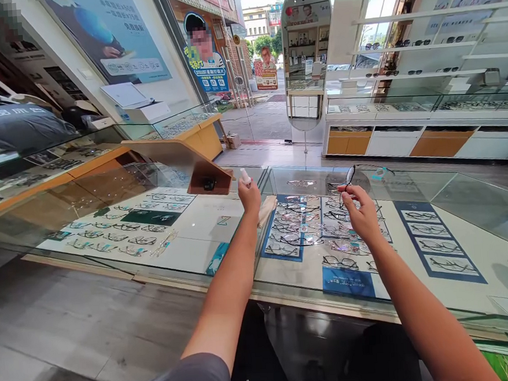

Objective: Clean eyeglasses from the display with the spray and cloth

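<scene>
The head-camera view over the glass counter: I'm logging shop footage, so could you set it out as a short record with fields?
Left hand: grips a small whitish bottle, partly hidden by the fingers
Right hand: holds thin dark-rimmed eyeglasses above the counter
Surface: long glass-topped display counter with a pale base inside
Beside left forearm: beige cloth-like item
Under the glass: rows of eyeglasses, some on a navy rectangular board
Background: tall oval mirror; white wall shelves
</scene>
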Demonstrator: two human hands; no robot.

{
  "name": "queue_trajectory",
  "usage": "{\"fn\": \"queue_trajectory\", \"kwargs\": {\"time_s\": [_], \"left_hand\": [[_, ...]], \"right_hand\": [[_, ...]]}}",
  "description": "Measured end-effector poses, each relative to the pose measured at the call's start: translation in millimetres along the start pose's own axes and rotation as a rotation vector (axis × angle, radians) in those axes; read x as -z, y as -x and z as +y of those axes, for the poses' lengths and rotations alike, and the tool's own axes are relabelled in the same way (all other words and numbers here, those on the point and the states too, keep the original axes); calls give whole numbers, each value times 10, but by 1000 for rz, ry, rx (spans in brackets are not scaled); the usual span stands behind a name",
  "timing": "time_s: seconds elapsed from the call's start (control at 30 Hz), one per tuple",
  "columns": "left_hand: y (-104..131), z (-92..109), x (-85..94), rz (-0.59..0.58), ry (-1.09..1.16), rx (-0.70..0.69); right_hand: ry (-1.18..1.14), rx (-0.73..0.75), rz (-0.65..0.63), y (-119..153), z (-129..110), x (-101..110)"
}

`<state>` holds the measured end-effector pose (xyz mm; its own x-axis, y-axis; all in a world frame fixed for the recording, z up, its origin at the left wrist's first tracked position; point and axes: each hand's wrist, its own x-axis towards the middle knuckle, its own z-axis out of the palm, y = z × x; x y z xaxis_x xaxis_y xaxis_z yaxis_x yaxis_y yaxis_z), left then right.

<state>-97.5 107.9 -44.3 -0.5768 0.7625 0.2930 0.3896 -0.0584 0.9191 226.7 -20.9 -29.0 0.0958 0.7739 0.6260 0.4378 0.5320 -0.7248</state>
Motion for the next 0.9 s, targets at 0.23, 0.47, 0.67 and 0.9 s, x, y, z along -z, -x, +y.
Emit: {"fn": "queue_trajectory", "kwargs": {"time_s": [0.23, 0.47, 0.67, 0.9], "left_hand": [[667, 632, 5, -927, 677, 244], [995, 812, 60, -1331, 790, 469], [1027, 769, 0, -1285, 816, 375], [1253, 757, -106, -940, 471, 128]], "right_hand": [[-51, -21, -41, 18, -115, -34], [-90, -66, -90, 50, -191, -62], [-146, -111, -158, 81, -188, -97], [-322, -170, -348, 141, -273, -156]]}}
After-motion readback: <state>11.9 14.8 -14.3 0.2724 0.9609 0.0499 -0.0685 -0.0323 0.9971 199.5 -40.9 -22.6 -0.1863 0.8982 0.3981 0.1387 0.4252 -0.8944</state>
